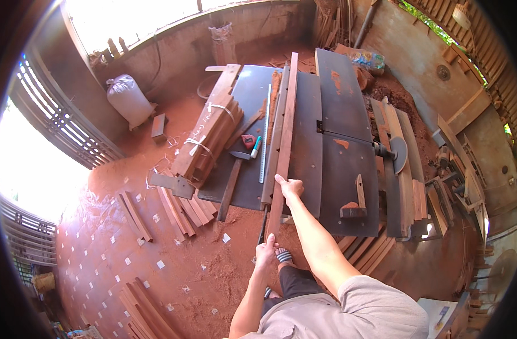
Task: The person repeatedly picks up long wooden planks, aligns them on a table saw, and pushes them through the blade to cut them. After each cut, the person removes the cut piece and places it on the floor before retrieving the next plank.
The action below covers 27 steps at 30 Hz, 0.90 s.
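A long, narrow reddish wooden strip (288, 107) runs lengthwise over the dark metal machine table (306, 130), beside a straight fence bar (276, 147). My left hand (265, 250) is wrapped round its near end, which sticks out past the table's front edge. Farther up, my right hand (290, 186) grips the same strip from its right side, thumb on top. Left of the fence lie a steel ruler (265, 133), a red tape measure (248, 141), a teal-and-white marker (256, 147) and a hammer (231, 183).
A tied bundle of boards (210, 138) rests on the table's left side. A wooden block with an upright handle (353, 211) sits at right, near a round disc blade (401, 155). Wooden strips (137, 216) and sawdust cover parts of the floor. A white sack (129, 101) stands back left.
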Tool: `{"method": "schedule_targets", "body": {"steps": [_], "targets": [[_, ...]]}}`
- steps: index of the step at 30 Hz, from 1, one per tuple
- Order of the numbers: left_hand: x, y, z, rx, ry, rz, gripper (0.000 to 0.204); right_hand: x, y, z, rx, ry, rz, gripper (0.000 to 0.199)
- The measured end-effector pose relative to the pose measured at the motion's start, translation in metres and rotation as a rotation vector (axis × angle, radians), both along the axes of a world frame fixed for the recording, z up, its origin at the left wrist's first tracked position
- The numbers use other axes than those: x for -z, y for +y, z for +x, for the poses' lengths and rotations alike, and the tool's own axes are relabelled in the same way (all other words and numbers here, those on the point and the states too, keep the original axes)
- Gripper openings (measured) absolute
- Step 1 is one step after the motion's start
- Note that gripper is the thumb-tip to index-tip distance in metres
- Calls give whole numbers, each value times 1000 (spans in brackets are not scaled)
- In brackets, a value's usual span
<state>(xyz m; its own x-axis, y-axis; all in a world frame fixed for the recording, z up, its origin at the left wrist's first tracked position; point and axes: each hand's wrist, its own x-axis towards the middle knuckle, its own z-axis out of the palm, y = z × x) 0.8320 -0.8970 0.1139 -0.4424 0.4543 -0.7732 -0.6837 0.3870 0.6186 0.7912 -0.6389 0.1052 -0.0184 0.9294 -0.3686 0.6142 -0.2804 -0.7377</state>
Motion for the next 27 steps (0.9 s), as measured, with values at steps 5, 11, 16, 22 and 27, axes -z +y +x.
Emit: {"method": "schedule_targets", "body": {"steps": [5,11,16,22,27], "targets": [[-6,13,7,25,-10,43,48,-19,16,12,56,13,-14,59],[-8,17,4,5,-24,53,48,-22,23,12,51,5,-57,59],[-11,22,2,-21,-9,40,46,-30,24,8,43,18,-106,57],[-1,30,2,-33,12,4,45,-25,33,4,53,8,-81,58],[2,37,0,-17,9,12,47,-27,40,2,50,11,-85,54]]}}
